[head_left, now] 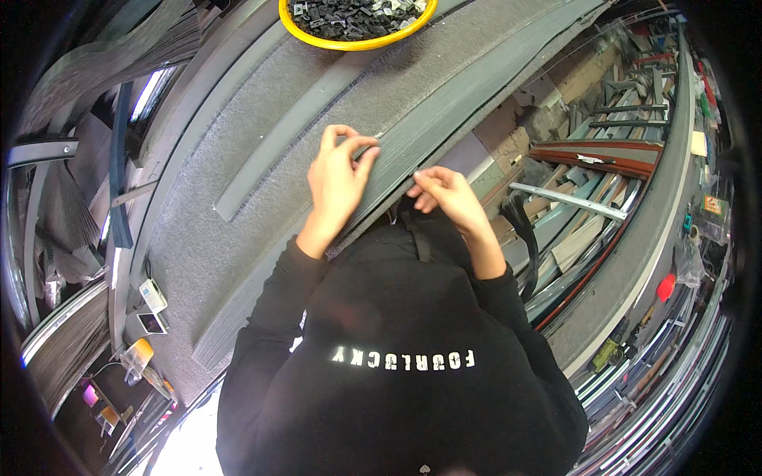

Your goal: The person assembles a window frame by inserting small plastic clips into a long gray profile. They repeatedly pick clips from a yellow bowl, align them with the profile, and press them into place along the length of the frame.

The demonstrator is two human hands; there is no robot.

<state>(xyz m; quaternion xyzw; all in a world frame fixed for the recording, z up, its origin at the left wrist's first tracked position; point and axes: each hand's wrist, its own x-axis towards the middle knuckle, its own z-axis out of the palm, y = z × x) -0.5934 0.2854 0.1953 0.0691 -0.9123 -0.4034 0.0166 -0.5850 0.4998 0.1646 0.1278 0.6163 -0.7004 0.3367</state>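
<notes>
A long bundle of grey pleated mesh [452, 103] lies slantwise along the near edge of a table covered in grey carpet [190, 238]. Over the bundle's far side is my left hand [340, 178], its thumb and index finger curled to a pinch. My right hand [454, 198] is at the near edge of the same bundle, fingertips pressed together. Whatever either pinch holds is too small to make out. Beyond my hands, a flat grey strip [270, 163] rests on the carpet.
A yellow-rimmed basket [357, 45] of small black and white plastic pieces stands at the far side. At right, a rack holds long profiles and a white bar [567, 201]. A small white device [152, 295] sits at the table's left end. More pleated mesh [119, 71] hangs far left.
</notes>
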